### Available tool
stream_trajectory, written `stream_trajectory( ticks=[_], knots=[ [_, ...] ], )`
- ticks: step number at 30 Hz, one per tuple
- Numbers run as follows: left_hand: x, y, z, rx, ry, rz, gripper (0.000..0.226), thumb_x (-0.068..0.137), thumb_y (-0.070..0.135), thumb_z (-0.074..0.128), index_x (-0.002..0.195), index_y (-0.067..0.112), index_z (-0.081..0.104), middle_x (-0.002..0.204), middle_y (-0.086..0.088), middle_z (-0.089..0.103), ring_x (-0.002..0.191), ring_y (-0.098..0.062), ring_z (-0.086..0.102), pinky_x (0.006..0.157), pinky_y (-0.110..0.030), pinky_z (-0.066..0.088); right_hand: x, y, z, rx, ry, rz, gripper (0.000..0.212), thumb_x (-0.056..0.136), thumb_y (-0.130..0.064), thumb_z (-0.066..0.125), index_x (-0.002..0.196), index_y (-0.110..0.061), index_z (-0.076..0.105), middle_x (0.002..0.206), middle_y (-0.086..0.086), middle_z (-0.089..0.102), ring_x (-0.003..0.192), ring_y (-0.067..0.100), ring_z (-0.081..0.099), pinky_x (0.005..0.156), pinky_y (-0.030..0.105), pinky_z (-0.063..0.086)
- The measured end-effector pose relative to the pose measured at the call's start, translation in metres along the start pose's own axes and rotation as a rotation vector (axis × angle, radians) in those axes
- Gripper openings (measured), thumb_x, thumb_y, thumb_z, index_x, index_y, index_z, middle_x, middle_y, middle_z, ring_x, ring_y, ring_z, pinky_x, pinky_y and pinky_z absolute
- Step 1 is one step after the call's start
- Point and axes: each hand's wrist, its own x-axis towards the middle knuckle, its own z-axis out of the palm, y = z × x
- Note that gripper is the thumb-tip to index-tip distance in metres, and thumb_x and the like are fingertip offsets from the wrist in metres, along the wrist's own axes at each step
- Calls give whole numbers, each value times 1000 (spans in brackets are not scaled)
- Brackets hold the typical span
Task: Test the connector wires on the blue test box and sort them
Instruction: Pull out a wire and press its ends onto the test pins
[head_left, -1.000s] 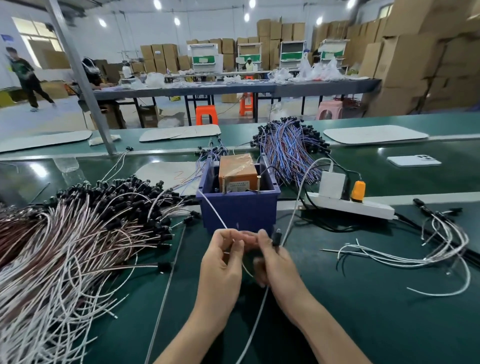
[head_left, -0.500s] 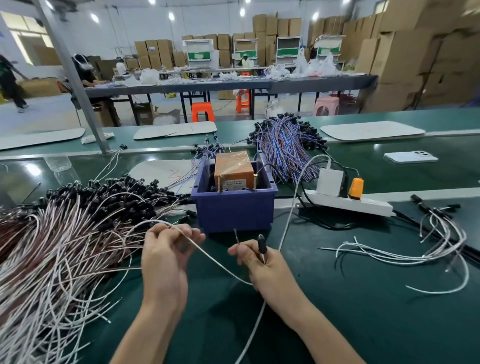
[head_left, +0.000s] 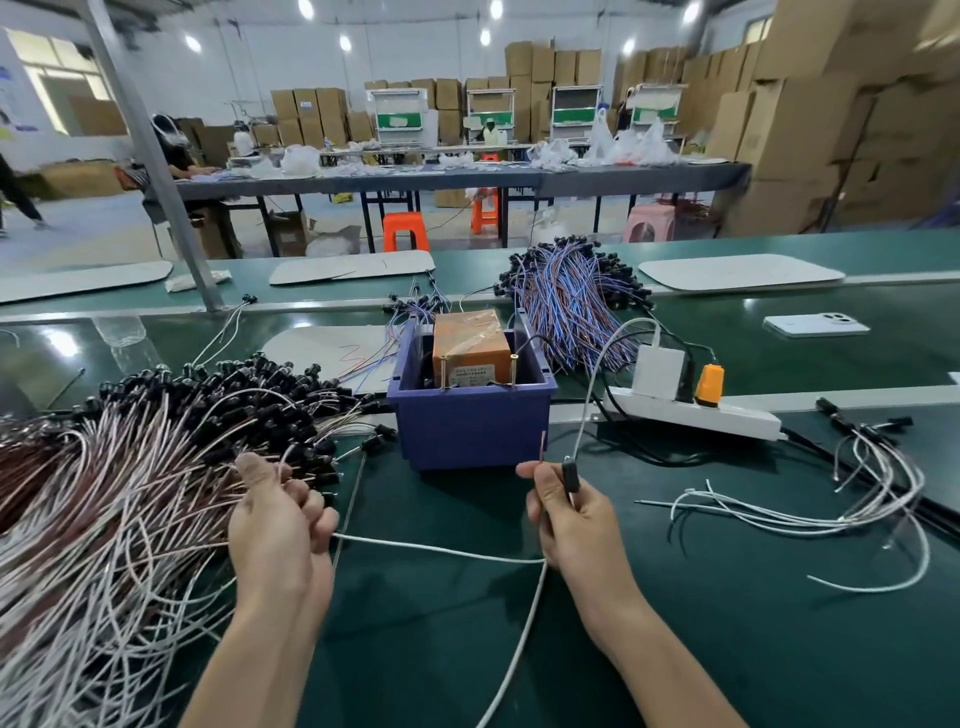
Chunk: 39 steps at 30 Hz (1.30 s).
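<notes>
Now, right hand (head_left: 571, 519): thumb and fingers pinch the black connector (head_left: 571, 475) and a bared wire tip (head_left: 542, 447) upright, likely ready for testing.
Left hand (head_left: 280, 525): fingers curled round the white wire (head_left: 441, 552), held clear of the heap (head_left: 130, 467), probably against tangling.
Blue test box (head_left: 470, 426): just beyond both hands.
Sorted wires (head_left: 831, 512): right, well apart.

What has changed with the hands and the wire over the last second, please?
The left hand moved left, away from the right hand, to the edge of the wire pile, stretching the white wire out between them. The right hand still pinches the black connector. The blue box and power strip stayed put.
</notes>
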Motion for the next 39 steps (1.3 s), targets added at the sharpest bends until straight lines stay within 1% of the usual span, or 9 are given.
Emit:
stream_trajectory(
  ticks=[4,8,12,16,21,25,29,34,39],
  knots=[
    [-2,-9,4,70,-129,59,31,103,42,44,97,15,58,54,11,30,42,-2,26,38,-16,27,1,0,-5,43,9,42,25,104,-31,53,98,-22,75,61,-6,51,41,4,27,38,16,25],
    [-8,-20,5,236,-269,151,33,110,32,36,102,16,64,56,9,29,41,-5,21,35,-17,20,1,-1,-7,73,-8,43,21,98,-35,59,107,-21,72,63,-5,56,43,1,38,40,12,30],
    [-13,-35,8,428,-252,300,31,109,27,39,101,22,68,54,6,41,44,-7,32,38,-19,28,5,-1,-6,35,-2,32,30,90,-43,62,95,-14,62,66,-6,57,46,4,36,42,14,30],
    [-15,-51,15,473,-203,340,24,108,25,40,99,14,60,55,6,56,45,-4,41,40,-18,33,12,1,-5,52,79,19,20,103,-27,56,89,-13,53,68,-5,52,49,5,38,43,16,32],
    [-10,-62,28,508,-159,510,19,103,36,42,87,30,51,69,6,66,56,-6,52,56,-32,45,18,5,10,-115,246,-250,13,103,-30,54,95,-21,57,69,-15,58,60,1,48,56,15,42],
    [-4,-70,46,550,-152,679,20,95,44,45,84,28,50,67,3,59,59,-4,52,55,-14,39,33,3,22,-141,322,-409,10,100,-31,59,91,-35,58,69,-16,63,60,-1,53,58,11,43],
    [10,-77,53,610,-143,766,20,98,43,42,86,27,46,71,3,52,59,-9,47,58,-23,39,50,7,25,-133,392,-456,8,88,-53,57,89,-45,57,72,-16,66,61,1,57,58,16,45],
    [19,-81,62,674,-106,918,18,99,32,46,88,18,47,119,-5,43,106,6,42,85,-6,36,58,11,25,-178,360,-535,11,90,-51,58,91,-41,56,76,-13,68,65,5,62,59,15,46],
    [26,-84,65,653,-162,979,15,100,28,50,90,17,49,131,3,37,126,-11,42,101,-13,32,63,11,26,-175,365,-558,12,90,-49,59,90,-37,57,78,-16,69,67,2,63,62,11,46]
  ],
)
